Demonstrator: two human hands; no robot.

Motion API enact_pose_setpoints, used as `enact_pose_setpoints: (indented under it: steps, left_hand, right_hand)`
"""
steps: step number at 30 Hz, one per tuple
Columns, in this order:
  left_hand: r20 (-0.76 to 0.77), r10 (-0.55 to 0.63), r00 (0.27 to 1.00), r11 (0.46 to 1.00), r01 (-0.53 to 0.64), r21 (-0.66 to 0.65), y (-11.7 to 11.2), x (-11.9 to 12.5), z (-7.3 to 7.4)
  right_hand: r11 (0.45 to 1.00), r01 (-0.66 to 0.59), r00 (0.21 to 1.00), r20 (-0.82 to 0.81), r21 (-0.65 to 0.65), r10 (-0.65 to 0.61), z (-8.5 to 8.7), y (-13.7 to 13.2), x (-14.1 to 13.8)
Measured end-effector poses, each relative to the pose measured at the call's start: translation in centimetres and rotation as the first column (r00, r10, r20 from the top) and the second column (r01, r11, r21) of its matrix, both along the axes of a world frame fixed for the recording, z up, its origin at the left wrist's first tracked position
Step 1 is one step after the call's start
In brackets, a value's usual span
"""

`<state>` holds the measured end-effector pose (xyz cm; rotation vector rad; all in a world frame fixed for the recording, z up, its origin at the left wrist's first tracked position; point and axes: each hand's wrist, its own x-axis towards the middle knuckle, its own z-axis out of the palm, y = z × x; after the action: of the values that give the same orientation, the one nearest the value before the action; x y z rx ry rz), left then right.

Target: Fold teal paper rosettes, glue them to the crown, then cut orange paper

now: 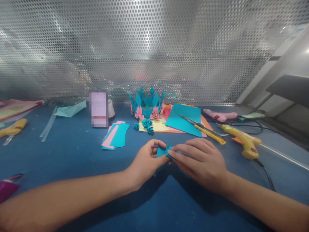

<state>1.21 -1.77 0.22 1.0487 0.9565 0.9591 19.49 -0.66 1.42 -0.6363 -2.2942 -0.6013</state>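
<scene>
Between both hands is a small piece of blue paper (161, 151), held just above the table's near middle. My left hand (147, 158) pinches its left part between thumb and fingers. From the other side, my right hand (200, 158) closes its thumb and fingers on the right part, which is largely hidden. Beyond them lie several small folded blue paper flowers (147, 124). Behind those stands a blue folded-paper crown (146, 104) with pink paper flowers (155, 112) around its base. Cut blue and pink paper strips (119, 135) lie left of the flowers.
Blue paper sheets (172, 120) at the right carry scissors (190, 120) and a yellow cutter (210, 134). Yellow (248, 141) and pink (219, 115) glue guns with cords lie further right. A pixelated upright phone-like shape (99, 109) stands left, before a perforated metal panel (120, 48).
</scene>
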Motion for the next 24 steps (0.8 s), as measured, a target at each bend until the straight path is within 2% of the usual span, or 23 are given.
enact_pose_setpoints:
  steps: [18,24]
  left_hand:
    - [0.024,0.042,0.999,0.999,-0.042,-0.029,0.1,-0.14,0.04]
    - [0.036,0.018,0.999,0.999,-0.016,-0.049,0.2,-0.05,0.23]
  right_hand:
    - [0.997,-0.007,0.992,0.126,-0.074,0.017,-0.03,-0.23,-0.28]
    - [0.994,-0.028,0.997,0.075,-0.109,0.036,-0.45,0.08,0.27]
